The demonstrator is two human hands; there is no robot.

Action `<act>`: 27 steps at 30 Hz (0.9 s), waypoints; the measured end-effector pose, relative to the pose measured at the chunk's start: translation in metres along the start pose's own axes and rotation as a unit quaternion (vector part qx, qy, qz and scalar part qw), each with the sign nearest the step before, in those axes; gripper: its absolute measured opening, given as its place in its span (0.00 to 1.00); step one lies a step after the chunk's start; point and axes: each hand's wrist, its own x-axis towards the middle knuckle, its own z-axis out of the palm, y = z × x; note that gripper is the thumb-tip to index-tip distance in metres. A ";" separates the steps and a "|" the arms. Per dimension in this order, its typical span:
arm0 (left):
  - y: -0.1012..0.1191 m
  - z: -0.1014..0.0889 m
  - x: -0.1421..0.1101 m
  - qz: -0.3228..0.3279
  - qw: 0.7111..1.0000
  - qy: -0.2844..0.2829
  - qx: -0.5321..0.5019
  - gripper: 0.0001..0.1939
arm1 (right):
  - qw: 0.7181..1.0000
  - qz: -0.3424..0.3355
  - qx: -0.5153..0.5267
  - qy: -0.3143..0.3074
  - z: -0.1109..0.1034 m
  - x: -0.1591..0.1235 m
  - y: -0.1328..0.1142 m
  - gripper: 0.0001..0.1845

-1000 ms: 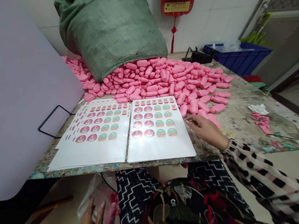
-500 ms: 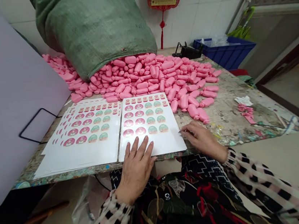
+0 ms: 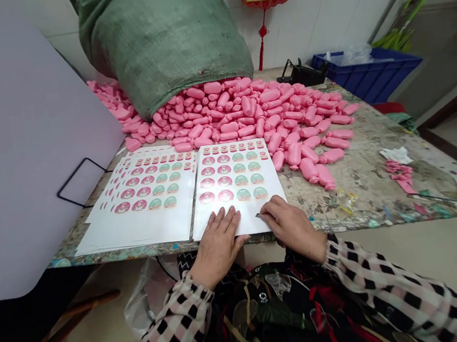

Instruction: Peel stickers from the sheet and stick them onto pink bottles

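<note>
Right, your sticker sheet [image 3: 236, 184] lies flat on the tabletop [image 3: 362, 176] straight ahead, bottom edge close to the table's front edge, printed rows up top, blank strip below. Your left hand [image 3: 217, 247] is palm-down on that strip, fingers nearly straight & slightly fanned, thumb out to the side; it grips nothing. Your right hand [image 3: 294, 228] is at the lower-right corner, thumb & index nipped narrow on a small dark tip [image 3: 258, 215], prob. a slim tool, tho it's too small to be sure. The fanned sticker sheets [image 3: 135, 227] sit just left, w/ a thin gap btwn. Beyond lies the heap of pink bottle-shaped pieces [image 3: 226, 118], w/ the green sack [image 3: 170, 39] resting over it.

Main risk, I'd say: if your left hand presses too lightly, the sheet could skid off the edge; if the dark tip digs in, it might scratch or tear the paper.

Pose-wise, your forearms converge from both sides, checked sleeves [image 3: 391, 278] down to the wrists, knuckles up.
</note>
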 end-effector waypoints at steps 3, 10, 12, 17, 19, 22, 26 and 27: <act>-0.001 0.000 -0.001 -0.005 1.000 -0.002 -0.026 0.31 | 1.000 -0.005 -0.007 -0.002 0.005 0.001 -0.008 0.10; -0.003 -0.001 -0.003 -0.014 0.998 -0.006 -0.065 0.32 | 0.997 0.014 0.081 -0.004 0.013 0.010 -0.018 0.09; -0.003 -0.004 -0.002 -0.006 0.998 -0.009 -0.068 0.31 | 0.991 0.029 0.132 -0.015 0.011 0.013 -0.014 0.08; -0.004 -0.010 -0.002 0.024 0.998 -0.011 -0.054 0.25 | 0.980 0.049 0.192 -0.036 0.008 0.019 -0.007 0.06; -0.005 -0.009 -0.002 0.039 0.999 -0.001 -0.036 0.22 | 0.983 0.034 0.177 -0.040 0.006 0.019 -0.007 0.06; -0.005 -0.009 -0.001 0.050 0.999 -0.004 -0.003 0.20 | 0.990 0.008 0.140 -0.033 0.003 0.018 -0.010 0.06; -0.004 -0.014 0.001 0.049 0.999 -0.021 0.006 0.22 | 0.984 0.014 0.171 -0.041 0.004 0.022 -0.008 0.06; -0.004 -0.015 0.002 0.046 0.999 -0.023 0.003 0.22 | 0.980 0.022 0.194 -0.049 0.005 0.024 -0.007 0.06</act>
